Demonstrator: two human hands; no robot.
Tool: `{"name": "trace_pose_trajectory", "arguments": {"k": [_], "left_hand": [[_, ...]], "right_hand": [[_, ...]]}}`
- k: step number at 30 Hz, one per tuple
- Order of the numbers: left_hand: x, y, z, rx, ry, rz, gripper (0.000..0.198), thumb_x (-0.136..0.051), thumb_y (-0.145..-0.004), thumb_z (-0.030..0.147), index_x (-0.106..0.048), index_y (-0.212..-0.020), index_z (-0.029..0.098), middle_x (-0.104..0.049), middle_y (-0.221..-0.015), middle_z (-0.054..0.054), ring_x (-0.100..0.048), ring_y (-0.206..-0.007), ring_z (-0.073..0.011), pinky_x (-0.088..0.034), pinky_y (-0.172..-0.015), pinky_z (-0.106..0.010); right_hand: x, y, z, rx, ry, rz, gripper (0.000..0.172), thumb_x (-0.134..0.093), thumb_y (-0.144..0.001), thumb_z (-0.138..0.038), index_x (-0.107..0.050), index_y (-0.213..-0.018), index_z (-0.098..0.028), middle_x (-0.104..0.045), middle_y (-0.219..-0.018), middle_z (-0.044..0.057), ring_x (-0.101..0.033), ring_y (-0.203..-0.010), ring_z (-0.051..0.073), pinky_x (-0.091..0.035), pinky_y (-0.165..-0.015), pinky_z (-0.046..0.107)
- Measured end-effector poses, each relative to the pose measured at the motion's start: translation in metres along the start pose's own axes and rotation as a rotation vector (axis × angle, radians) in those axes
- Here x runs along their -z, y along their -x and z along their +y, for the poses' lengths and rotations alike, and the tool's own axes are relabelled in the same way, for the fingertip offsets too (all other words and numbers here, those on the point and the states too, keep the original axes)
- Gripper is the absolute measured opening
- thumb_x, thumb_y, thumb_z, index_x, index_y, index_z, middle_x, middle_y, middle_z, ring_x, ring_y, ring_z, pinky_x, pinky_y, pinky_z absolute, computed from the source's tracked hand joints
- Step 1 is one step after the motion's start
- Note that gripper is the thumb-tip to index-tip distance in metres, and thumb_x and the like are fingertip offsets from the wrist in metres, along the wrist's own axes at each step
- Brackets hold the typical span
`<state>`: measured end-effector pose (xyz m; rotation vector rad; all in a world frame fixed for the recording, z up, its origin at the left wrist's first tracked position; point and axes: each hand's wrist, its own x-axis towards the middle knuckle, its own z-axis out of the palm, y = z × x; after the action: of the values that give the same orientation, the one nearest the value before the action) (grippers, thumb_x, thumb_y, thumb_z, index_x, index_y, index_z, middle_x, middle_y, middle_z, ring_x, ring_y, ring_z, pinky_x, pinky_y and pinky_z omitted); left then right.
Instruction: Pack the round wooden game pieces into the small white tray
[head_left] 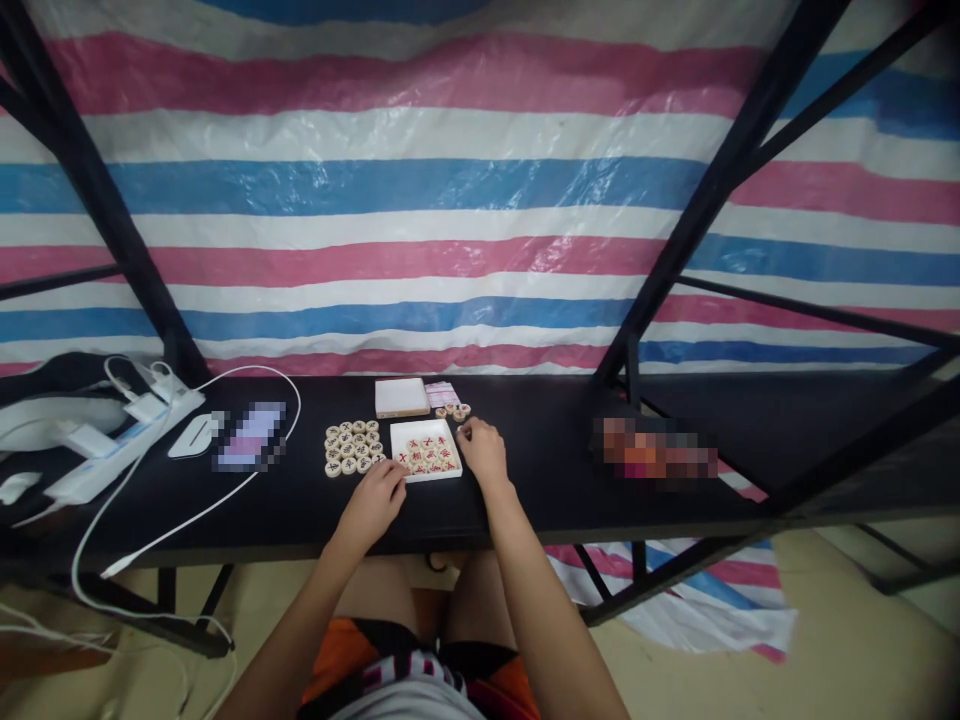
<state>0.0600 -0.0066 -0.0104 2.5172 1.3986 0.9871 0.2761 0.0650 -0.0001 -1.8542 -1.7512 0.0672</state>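
A black table (555, 440) here. The left hand (382, 488) curls at the near left corner of the box (420, 433), the right hand (482, 447) by its right edge; I can't tell whether either grips anything. Arranging the boxed red pieces (429, 456) seems the step; next calls for a light pinch. Dark pieces (351, 447) stand left, loose pieces (452, 411) beyond.

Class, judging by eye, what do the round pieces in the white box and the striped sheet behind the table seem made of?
Round pieces: perhaps wood or plastic, by their pale cream colour; finish too small to judge. Striped sheet: probably plastic, glossy, from its creases and bright glints.
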Motion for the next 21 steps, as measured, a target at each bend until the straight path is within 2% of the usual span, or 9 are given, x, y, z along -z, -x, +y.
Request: {"name": "trace_pose_trajectory", "arguments": {"k": [2, 4, 5, 8, 10, 13, 21], "left_hand": [[-0.001, 0.0, -0.002, -0.007, 0.0, 0.007, 0.021, -0.044, -0.087, 0.013, -0.061, -0.096, 0.018, -0.06, -0.098, -0.007, -0.057, -0.096, -0.0187, -0.047, -0.09, -0.036], [-0.003, 0.0, -0.003, -0.015, 0.0, 0.017, 0.021, -0.044, -0.087, 0.013, -0.061, -0.097, 0.019, -0.06, -0.099, -0.007, -0.056, -0.096, -0.0187, -0.047, -0.09, -0.036], [-0.003, 0.0, -0.003, -0.018, -0.002, 0.016, 0.021, -0.044, -0.087, 0.013, -0.061, -0.097, 0.019, -0.06, -0.098, -0.006, -0.056, -0.095, -0.0188, -0.047, -0.09, -0.036], [-0.003, 0.0, -0.002, -0.019, -0.007, 0.004, 0.021, -0.044, -0.087, 0.013, -0.061, -0.096, 0.018, -0.06, -0.096, -0.006, -0.056, -0.093, -0.0188, -0.047, -0.089, -0.036], [-0.001, 0.0, -0.001, -0.021, -0.009, -0.002, 0.021, -0.044, -0.087, 0.013, -0.061, -0.096, 0.018, -0.059, -0.096, -0.007, -0.057, -0.093, -0.0189, -0.047, -0.088, -0.036], [0.001, 0.0, 0.002, -0.016, -0.02, -0.003, 0.02, -0.043, -0.087, 0.013, -0.062, -0.094, 0.018, -0.059, -0.096, -0.007, -0.057, -0.093, -0.0193, -0.047, -0.088, -0.036], [-0.002, -0.001, -0.003, -0.019, -0.013, -0.007, 0.02, -0.044, -0.087, 0.014, -0.062, -0.095, 0.017, -0.06, -0.096, -0.007, -0.057, -0.093, -0.0192, -0.047, -0.089, -0.036]], "right_hand": [[0.004, -0.001, -0.007, 0.07, -0.09, 0.1, 0.017, -0.046, -0.088, -0.025, -0.06, -0.092, -0.018, -0.063, -0.095, 0.009, -0.055, -0.09, 0.021, -0.04, -0.08, 0.03], [0.008, -0.003, -0.02, 0.227, -0.183, 0.192, 0.019, -0.045, -0.09, -0.026, -0.06, -0.097, -0.017, -0.063, -0.102, 0.009, -0.053, -0.097, 0.021, -0.038, -0.086, 0.03], [0.008, -0.004, -0.028, 0.326, -0.212, 0.168, 0.018, -0.046, -0.09, -0.027, -0.06, -0.097, -0.018, -0.063, -0.102, 0.008, -0.053, -0.098, 0.02, -0.037, -0.088, 0.03], [0.006, -0.006, -0.055, 0.559, -0.179, -0.087, 0.014, -0.052, -0.088, -0.027, -0.063, -0.09, -0.019, -0.066, -0.09, 0.005, -0.056, -0.09, 0.019, -0.037, -0.085, 0.029], [0.001, -0.006, -0.068, 0.599, -0.107, -0.207, 0.013, -0.056, -0.085, -0.028, -0.065, -0.089, -0.019, -0.067, -0.084, 0.004, -0.058, -0.085, 0.019, -0.038, -0.079, 0.028], [-0.003, -0.003, -0.076, 0.603, -0.041, -0.303, 0.014, -0.057, -0.085, -0.028, -0.067, -0.087, -0.02, -0.068, -0.082, 0.005, -0.059, -0.082, 0.018, -0.038, -0.072, 0.026], [-0.004, 0.0, -0.075, 0.623, 0.069, -0.309, 0.021, -0.054, -0.088, -0.033, -0.067, -0.093, -0.018, -0.069, -0.085, 0.007, -0.061, -0.084, 0.019, -0.037, -0.076, 0.026]]}}
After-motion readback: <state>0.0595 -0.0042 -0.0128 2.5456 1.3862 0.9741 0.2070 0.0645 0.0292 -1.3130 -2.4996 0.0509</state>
